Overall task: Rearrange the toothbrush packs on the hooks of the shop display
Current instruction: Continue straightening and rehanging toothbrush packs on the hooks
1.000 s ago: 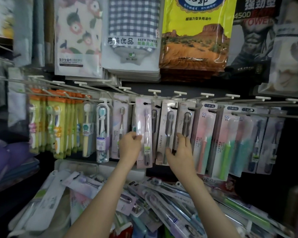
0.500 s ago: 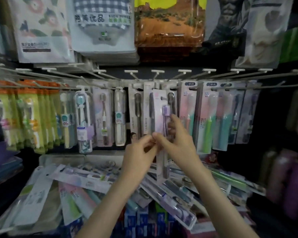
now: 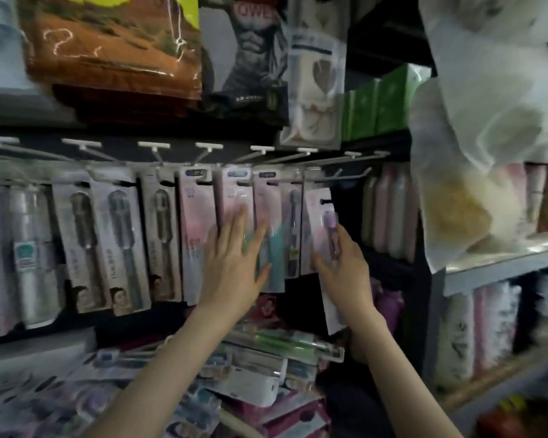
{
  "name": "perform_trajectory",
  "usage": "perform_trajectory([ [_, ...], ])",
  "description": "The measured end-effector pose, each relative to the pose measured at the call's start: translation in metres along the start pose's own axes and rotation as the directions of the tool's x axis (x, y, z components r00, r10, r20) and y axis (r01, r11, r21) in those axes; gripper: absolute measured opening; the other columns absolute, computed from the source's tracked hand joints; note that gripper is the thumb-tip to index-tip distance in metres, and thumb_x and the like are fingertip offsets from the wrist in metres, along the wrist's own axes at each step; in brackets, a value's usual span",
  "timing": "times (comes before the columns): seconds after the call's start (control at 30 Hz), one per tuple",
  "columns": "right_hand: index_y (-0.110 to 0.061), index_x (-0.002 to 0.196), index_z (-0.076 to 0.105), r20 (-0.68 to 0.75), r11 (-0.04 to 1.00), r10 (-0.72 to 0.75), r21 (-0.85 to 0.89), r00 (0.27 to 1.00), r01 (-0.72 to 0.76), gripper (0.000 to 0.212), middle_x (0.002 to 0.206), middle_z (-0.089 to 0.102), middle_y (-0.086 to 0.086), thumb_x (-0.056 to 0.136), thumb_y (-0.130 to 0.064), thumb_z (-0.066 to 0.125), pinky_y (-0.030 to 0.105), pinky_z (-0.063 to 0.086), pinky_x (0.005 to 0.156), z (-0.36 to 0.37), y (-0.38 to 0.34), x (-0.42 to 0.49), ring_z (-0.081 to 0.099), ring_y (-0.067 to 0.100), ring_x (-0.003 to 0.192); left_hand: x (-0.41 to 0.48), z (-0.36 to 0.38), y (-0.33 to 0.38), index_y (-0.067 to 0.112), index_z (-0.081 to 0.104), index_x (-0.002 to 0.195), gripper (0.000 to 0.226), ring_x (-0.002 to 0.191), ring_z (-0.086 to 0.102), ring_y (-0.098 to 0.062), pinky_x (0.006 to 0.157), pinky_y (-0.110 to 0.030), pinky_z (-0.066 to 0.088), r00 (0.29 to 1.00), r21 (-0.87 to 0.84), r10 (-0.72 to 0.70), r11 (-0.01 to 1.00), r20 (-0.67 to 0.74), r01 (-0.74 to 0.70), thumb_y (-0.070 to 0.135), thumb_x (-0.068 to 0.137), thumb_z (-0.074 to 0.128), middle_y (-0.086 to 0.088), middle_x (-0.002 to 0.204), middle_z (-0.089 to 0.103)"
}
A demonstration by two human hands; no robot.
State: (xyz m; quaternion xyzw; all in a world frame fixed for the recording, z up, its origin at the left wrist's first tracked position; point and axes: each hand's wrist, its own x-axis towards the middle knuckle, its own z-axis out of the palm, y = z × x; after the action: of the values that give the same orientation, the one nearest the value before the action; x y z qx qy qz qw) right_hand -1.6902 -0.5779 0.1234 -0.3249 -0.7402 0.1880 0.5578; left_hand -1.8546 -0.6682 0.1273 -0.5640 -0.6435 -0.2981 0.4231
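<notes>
Purple pack (image 3: 317, 213) in right hand (image 3: 345, 268), left hand (image 3: 234, 263) splayed

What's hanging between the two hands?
In the head view, two hanging packs: a teal toothbrush pack and a dark toothbrush pack, between the flat left hand and the right hand gripping the purple pack.

It is dim in here. Everything looks smeared — the hanging pink and grey card toothbrush packs (image 3: 124, 248) most of all at the left. White squiggles of glare sit on the shiny orange plastic bag (image 3: 114, 49). Straight lines bend near the edges.
</notes>
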Motion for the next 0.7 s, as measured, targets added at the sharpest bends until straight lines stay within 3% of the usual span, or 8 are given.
perform_trajectory([
  [0.07, -0.020, 0.147, 0.026, 0.033, 0.995, -0.042, -0.093, 0.999, 0.045, 0.066, 0.135, 0.042, 0.009, 0.090, -0.019, 0.058, 0.024, 0.037, 0.089, 0.005, 0.011, 0.015, 0.046, 0.025, 0.119, 0.011, 0.014, -0.002, 0.017, 0.031, 0.147, 0.086, 0.143, 0.009, -0.034, 0.115, -0.046, -0.003, 0.999, 0.085, 0.028, 0.996, -0.016, -0.027, 0.036, 0.075, 0.076, -0.015, 0.156, 0.010],
  [0.17, -0.019, 0.148, 0.024, 0.075, 0.977, -0.121, -0.167, 0.990, 0.132, 0.066, 0.138, 0.040, 0.011, 0.090, -0.018, 0.057, 0.033, 0.036, 0.101, 0.015, 0.017, 0.037, 0.043, 0.029, 0.123, 0.023, 0.028, -0.005, 0.017, 0.029, 0.149, 0.091, 0.145, -0.008, -0.034, 0.114, -0.046, -0.010, 0.998, 0.184, 0.055, 0.982, -0.038, -0.047, 0.043, 0.074, 0.075, -0.012, 0.158, 0.003],
  [0.3, -0.019, 0.149, 0.020, 0.043, 0.945, -0.232, -0.226, 0.972, 0.235, 0.069, 0.137, 0.041, 0.010, 0.091, -0.024, 0.056, 0.036, 0.040, 0.100, 0.031, 0.017, 0.058, 0.044, 0.026, 0.118, 0.026, 0.041, -0.010, 0.016, 0.030, 0.148, 0.089, 0.144, -0.001, -0.038, 0.115, -0.047, -0.006, 0.995, 0.203, 0.063, 0.978, -0.083, -0.045, 0.038, 0.075, 0.075, -0.015, 0.158, 0.006],
  [0.47, -0.017, 0.150, 0.014, 0.011, 0.974, -0.123, -0.188, 0.992, 0.123, 0.070, 0.143, 0.035, 0.014, 0.093, -0.027, 0.053, 0.039, 0.043, 0.095, 0.048, 0.012, 0.076, 0.044, 0.031, 0.121, 0.027, 0.048, -0.016, 0.014, 0.033, 0.146, 0.088, 0.145, -0.006, -0.036, 0.116, -0.050, 0.001, 0.989, 0.227, 0.094, 0.972, -0.118, -0.065, 0.033, 0.073, 0.078, -0.014, 0.159, 0.000],
  [0.6, -0.018, 0.150, 0.013, 0.039, 0.976, -0.070, -0.203, 0.997, 0.077, 0.068, 0.159, 0.007, 0.002, 0.095, -0.031, 0.051, 0.037, 0.040, 0.099, 0.060, 0.008, 0.084, 0.035, 0.029, 0.134, 0.026, 0.049, -0.019, 0.015, 0.034, 0.145, 0.088, 0.145, -0.006, -0.034, 0.116, -0.052, 0.001, 0.990, 0.231, 0.097, 0.970, -0.105, -0.070, 0.030, 0.071, 0.078, -0.008, 0.159, -0.012],
  [0.7, -0.019, 0.150, 0.012, 0.055, 0.985, -0.030, -0.169, 0.998, 0.039, 0.069, 0.159, 0.003, -0.001, 0.095, -0.031, 0.051, 0.038, 0.042, 0.096, 0.066, 0.005, 0.085, 0.038, 0.031, 0.132, 0.022, 0.045, -0.020, 0.017, 0.037, 0.144, 0.082, 0.146, -0.005, -0.033, 0.116, -0.050, -0.002, 0.992, 0.245, 0.089, 0.967, -0.086, -0.065, 0.036, 0.073, 0.075, -0.007, 0.158, -0.014],
])
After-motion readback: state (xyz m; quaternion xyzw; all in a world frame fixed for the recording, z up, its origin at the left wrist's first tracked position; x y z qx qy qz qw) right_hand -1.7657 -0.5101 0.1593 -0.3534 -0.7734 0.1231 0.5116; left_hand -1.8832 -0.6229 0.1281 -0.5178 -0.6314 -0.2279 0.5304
